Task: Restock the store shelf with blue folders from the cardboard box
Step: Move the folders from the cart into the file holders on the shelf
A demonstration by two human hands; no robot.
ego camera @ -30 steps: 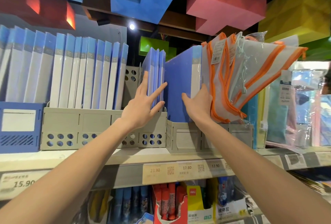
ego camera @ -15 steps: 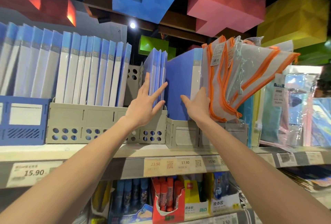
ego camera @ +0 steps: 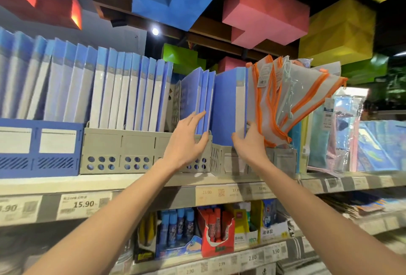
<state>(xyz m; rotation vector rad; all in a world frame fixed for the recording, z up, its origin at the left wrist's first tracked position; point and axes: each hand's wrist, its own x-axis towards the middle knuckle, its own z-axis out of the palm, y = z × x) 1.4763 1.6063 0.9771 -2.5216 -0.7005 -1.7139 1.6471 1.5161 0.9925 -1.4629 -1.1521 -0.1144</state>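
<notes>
A thick blue folder (ego camera: 228, 109) stands upright in a grey file rack (ego camera: 222, 160) on the shelf. My right hand (ego camera: 250, 147) grips its lower spine, thumb on the blue face and fingers curled round the right side against the orange-trimmed pouches (ego camera: 285, 98). Left of it, three thin blue folders (ego camera: 197, 101) lean right in a longer grey rack (ego camera: 123, 149). My left hand (ego camera: 184, 145) lies flat against their left face, with the thumb at the rack's rim. The cardboard box is out of view.
A long row of blue-and-white folders (ego camera: 109, 90) fills the racks to the left, ending in a blue rack (ego camera: 39, 147). Clear pouches (ego camera: 347, 131) hang at the right. Price tags line the shelf edge (ego camera: 153, 195), with glue and stationery boxes (ego camera: 215, 233) below.
Both hands have slid lower on the folders. My left fingers have drawn together, and my right fingers have curled round the thick folder's spine. The view has shifted slightly.
</notes>
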